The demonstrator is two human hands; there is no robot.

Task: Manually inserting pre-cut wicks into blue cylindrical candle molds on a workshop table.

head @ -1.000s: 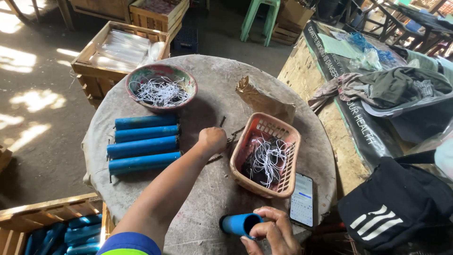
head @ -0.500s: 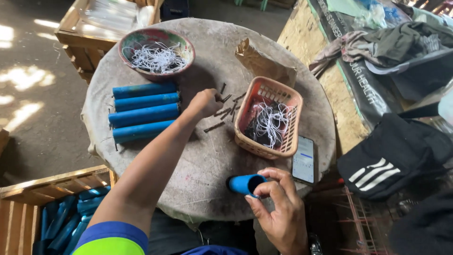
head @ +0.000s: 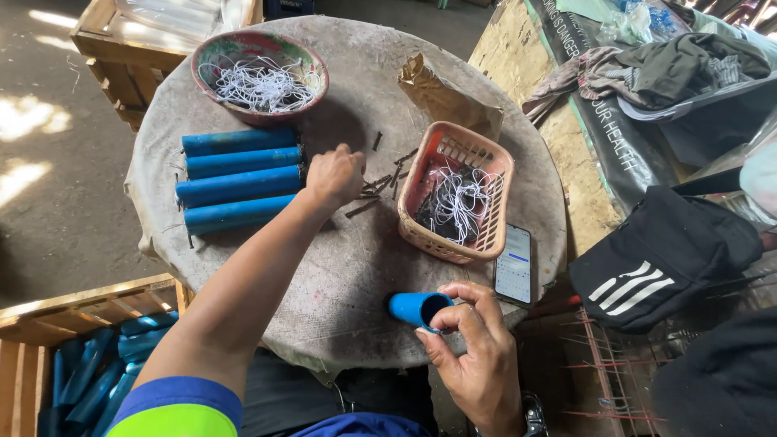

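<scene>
Outdoors on packed ground, a round stone-grey table (head: 340, 267) fills the head view, with wooden crates beside it. At its near edge the right hand (head: 477, 356) holds a short blue plastic tube (head: 418, 307) by its open end, thumb and fingers closed around the rim, the dark hollow facing the palm. Just beyond that hand's fingertips lies a smartphone with a lit screen (head: 513, 263), and past it an orange plastic basket (head: 457, 190) holding tangled white wire and dark pieces. The left hand (head: 333, 174) reaches out across the table with its fingers curled down over a scatter of small dark nails (head: 374, 188); whether it grips one cannot be told. Touching the outer side of that hand are 4 long blue tubes (head: 239, 178) laid side by side in a row, their ends next to the knuckles. Beyond those sits a round reddish bowl of white wire loops (head: 259, 77). Ahead of the left hand, past the nails, lies a crumpled brown paper bag (head: 445, 97). Below the left forearm, off the table, a wooden crate (head: 73, 356) holds more blue tubes. Well off the right hand's outer side rests a black bag with white stripes (head: 660, 259).
</scene>
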